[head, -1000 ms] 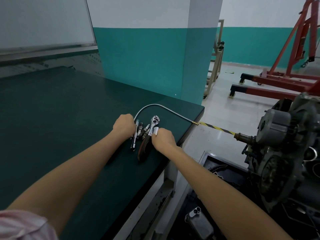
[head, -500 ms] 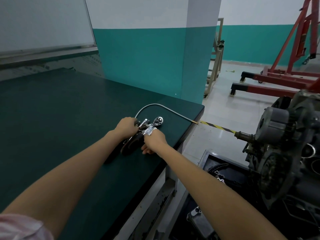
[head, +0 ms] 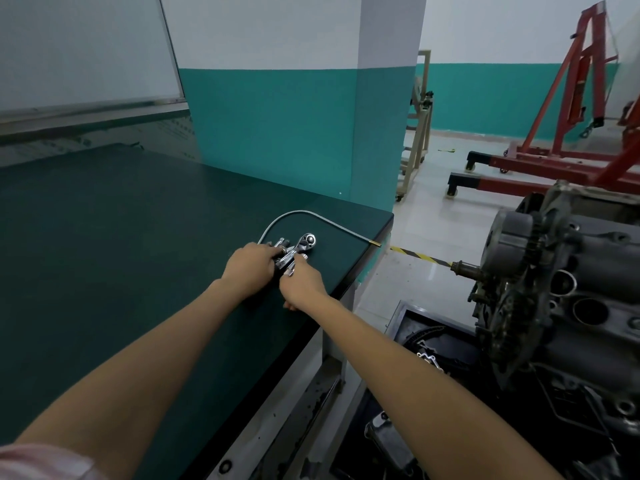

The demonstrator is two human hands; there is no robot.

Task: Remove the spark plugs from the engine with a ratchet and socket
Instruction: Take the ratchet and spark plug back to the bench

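On the dark green workbench point(head: 104, 254), near its right corner, lies a small heap of chrome tools. The ratchet point(head: 304, 242) shows its round head just beyond my fingers. My left hand point(head: 251, 268) is curled round the ratchet's handle and the metal pieces point(head: 282, 247) beside it. My right hand point(head: 301, 280) pinches a small metal piece point(head: 292, 268) at the near side of the heap; its fingertips are hidden. The grey engine point(head: 561, 306) stands to the right of the bench on a stand.
A bent flexible metal rod point(head: 311, 216) with a brass tip curves around the tools toward the bench edge. A black tray point(head: 433, 341) with parts lies on the floor under the engine. A red engine hoist point(head: 554, 133) stands behind. Yellow-black tape point(head: 420, 256) marks the floor.
Both hands have drawn the tools together. The ratchet has swung so that its handle lies under my left hand, and my right hand has shifted from the handle to a small piece.
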